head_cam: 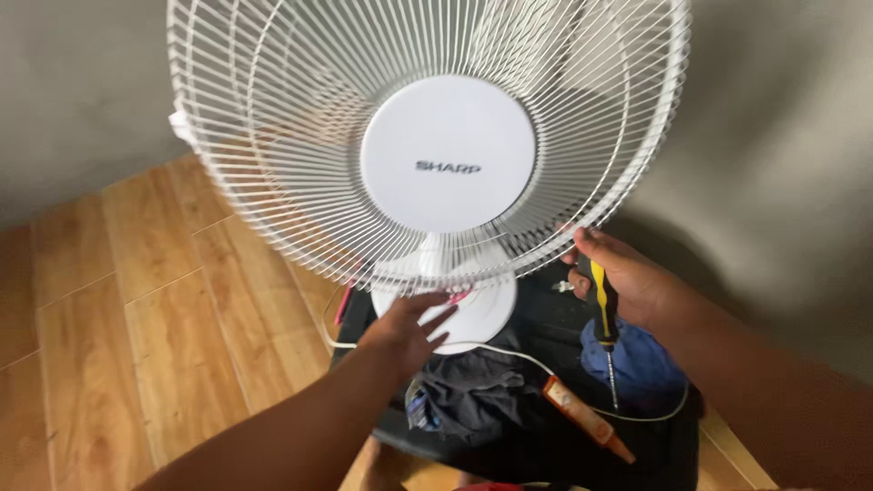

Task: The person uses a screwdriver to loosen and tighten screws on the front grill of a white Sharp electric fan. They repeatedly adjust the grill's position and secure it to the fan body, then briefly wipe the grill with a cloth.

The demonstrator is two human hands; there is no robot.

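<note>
White wire grille (pixel 300 136) of a fan fills the upper part of the head view, its round white hub (pixel 447 153) at the centre. Below the hub, the fan's neck meets a round white base (pixel 473 314) that stands on a dark surface (pixel 564 436).

My left hand (pixel 406 329) is at the lower rim of the grille, in front of the base; its fingers (pixel 435 314) are spread and extended, closed on nothing. I cannot tell whether the fingertips touch the wires.

My right hand (pixel 618 277) is at the lower right rim of the grille. It is clamped on a screwdriver (pixel 604 318) with a yellow and black handle, shaft pointing down; its fingertips lie against the rim.

A white cord (pixel 536 359) runs from the base across the dark surface. An orange tool (pixel 582 416) lies beside the cord, below the screwdriver's tip. Dark cloth (pixel 473 391) is bunched under my left hand, and blue cloth (pixel 650 368) lies under my right. Wood floor (pixel 136 309) shows at left; a grey wall (pixel 782 136) stands behind the fan.
</note>
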